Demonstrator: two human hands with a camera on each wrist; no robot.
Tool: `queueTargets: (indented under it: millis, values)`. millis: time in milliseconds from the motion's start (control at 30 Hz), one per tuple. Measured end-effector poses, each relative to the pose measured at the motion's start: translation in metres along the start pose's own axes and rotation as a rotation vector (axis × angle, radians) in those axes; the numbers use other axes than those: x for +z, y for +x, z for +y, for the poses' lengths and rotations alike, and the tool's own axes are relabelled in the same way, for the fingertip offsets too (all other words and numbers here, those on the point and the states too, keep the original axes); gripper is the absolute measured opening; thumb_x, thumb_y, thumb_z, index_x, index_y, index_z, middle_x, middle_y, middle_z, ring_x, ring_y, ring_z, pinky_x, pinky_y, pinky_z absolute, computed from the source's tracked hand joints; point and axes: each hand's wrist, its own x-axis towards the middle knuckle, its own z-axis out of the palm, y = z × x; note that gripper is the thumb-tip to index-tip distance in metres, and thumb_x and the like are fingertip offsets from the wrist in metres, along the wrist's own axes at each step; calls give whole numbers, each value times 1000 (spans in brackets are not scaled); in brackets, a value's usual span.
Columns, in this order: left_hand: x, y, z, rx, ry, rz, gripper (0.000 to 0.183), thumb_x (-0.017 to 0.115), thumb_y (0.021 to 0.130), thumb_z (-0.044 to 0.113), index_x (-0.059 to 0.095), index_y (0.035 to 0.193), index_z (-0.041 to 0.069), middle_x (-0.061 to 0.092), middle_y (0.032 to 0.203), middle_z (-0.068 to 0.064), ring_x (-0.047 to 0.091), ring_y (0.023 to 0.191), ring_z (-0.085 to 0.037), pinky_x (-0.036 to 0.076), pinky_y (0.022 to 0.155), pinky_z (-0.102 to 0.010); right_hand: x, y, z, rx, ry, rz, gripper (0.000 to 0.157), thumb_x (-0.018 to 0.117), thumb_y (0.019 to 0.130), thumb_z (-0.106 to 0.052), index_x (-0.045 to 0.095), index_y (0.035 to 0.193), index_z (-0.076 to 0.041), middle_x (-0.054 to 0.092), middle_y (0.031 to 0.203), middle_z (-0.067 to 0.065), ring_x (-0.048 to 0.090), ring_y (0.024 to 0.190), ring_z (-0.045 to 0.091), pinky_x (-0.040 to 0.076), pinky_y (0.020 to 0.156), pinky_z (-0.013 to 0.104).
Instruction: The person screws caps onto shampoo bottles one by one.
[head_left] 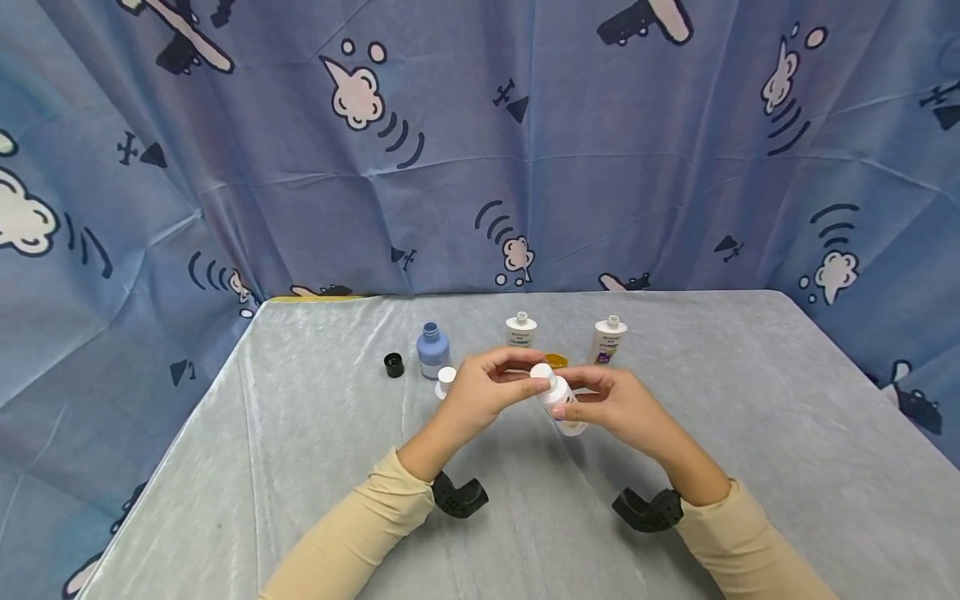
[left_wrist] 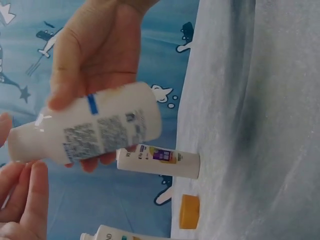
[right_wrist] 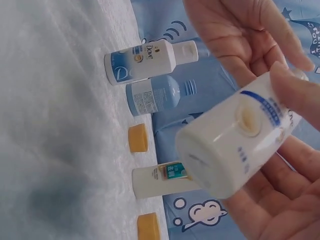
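Note:
A white Dove bottle is held tilted above the table between both hands. My right hand grips its body, thumb on the near side and fingers behind. My left hand pinches the white cap, which sits on the bottle's neck. In the right wrist view the bottle's base points toward the camera. The left wrist view shows its printed back label. Another white-and-blue Dove bottle, capped, stands behind my left hand and is mostly hidden in the head view.
An uncapped blue bottle stands at the left, beside a black cap. Two uncapped white bottles stand farther back, one in the middle and one at the right. Yellow caps lie among them. A patterned curtain hangs behind.

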Motion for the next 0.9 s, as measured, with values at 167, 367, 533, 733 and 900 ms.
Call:
queueTargets:
  millis: [167,367,533,733,900]
  values:
    - [-3,0,2,16,-9,35,37,76,87,7,67,123,2,68,122,-19,70,103,-16,57,92,-27,-4,5,7,35,-8,55,51,79,85,-15,61,129,3,64,130,21,66,110,18,57,84,25]
    - [-4,0,4,33,-24,37,37,74,87,5,67,123,-1,68,121,-20,69,99,-9,57,93,-26,-13,11,21,94,8,69,55,80,85,-19,59,131,2,66,129,14,62,106,-1,54,87,23]
    - [-4,1,2,33,-28,47,36,75,87,4,67,122,-1,69,119,-20,70,97,-8,57,92,-26,-19,16,33,142,21,69,59,81,83,-20,57,132,3,69,123,6,63,105,-2,53,89,22]
    - [-4,1,1,31,-29,52,36,75,87,4,68,121,-1,69,119,-19,70,97,-9,57,91,-26,-26,19,43,164,49,46,59,81,83,-16,54,131,6,70,115,-1,64,102,-1,54,87,21]
    - [-4,1,1,29,-31,50,36,75,87,4,67,121,-1,69,119,-20,70,98,-10,57,92,-26,-27,19,48,148,76,26,60,81,82,-13,53,131,9,71,114,-1,63,103,-2,55,86,20]
